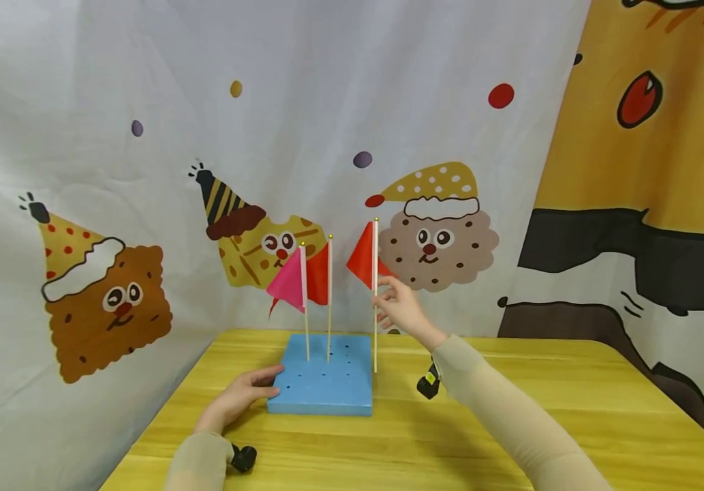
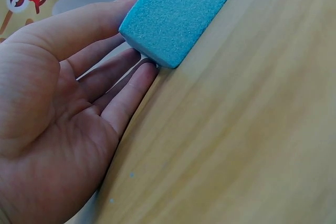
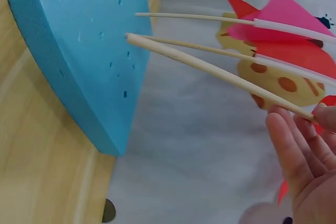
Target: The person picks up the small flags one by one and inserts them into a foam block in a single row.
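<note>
A blue foam block [image 1: 327, 395] with several small holes in its top lies on the table. My left hand [image 1: 238, 399] rests against its left side, fairly straight fingers touching the edge in the left wrist view. Upright in the block stand a pink flag [image 1: 288, 283] and a red flag [image 1: 319, 276] on thin wooden sticks. My right hand [image 1: 403, 310] pinches the stick of another red flag [image 1: 362, 256], just below the cloth. That stick hangs upright beside the block's right edge in the head view; its lower end overlaps the block in the right wrist view.
The wooden table [image 1: 511, 409] extends to the right of the block. Behind it hangs a white cloth [image 1: 302, 136] printed with cartoon biscuits and dots. A black wrist camera [image 1: 428, 383] sits below my right wrist, another [image 1: 243, 458] beside my left.
</note>
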The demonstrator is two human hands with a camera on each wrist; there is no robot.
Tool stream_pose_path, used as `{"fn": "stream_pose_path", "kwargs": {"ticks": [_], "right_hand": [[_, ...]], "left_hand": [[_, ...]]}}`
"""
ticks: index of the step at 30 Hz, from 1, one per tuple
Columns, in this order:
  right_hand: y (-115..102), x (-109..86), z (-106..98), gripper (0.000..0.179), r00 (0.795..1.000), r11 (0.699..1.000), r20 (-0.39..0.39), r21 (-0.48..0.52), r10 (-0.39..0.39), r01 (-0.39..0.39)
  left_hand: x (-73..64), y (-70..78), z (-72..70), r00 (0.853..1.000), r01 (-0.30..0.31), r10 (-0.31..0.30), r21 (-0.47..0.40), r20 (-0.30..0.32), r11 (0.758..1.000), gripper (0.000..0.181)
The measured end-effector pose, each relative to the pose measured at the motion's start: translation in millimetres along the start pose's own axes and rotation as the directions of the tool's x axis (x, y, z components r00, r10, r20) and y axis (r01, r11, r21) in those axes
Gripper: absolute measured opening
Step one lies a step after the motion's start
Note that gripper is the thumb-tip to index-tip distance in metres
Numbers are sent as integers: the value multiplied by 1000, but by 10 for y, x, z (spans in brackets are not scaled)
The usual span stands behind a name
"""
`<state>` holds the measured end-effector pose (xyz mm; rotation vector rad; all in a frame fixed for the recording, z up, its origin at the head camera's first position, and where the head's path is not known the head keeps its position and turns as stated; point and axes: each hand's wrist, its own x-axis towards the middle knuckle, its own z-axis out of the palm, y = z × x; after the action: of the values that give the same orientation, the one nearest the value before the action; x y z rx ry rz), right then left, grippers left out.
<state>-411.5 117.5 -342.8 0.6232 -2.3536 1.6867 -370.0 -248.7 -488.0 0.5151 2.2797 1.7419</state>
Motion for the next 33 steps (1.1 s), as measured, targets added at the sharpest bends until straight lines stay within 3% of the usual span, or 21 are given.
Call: {"fn": "stream_pose_path", "kwargs": {"ticks": [12,26,33], "right_hand": [[196,123,353,34,992,987,-50,-118,-117,111],[367,216,529,30,990,989,-102,-120,-102,89],[362,241,573,29,993,992,-83,-104,-80,71]], "left_hand": [[-9,7,7,1000,-27,27,31,-8,999,61],[-21,6,11,999,-50,49,48,8,998,59],[-11,-6,-8,999,-47,47,39,5,998,59]]}}
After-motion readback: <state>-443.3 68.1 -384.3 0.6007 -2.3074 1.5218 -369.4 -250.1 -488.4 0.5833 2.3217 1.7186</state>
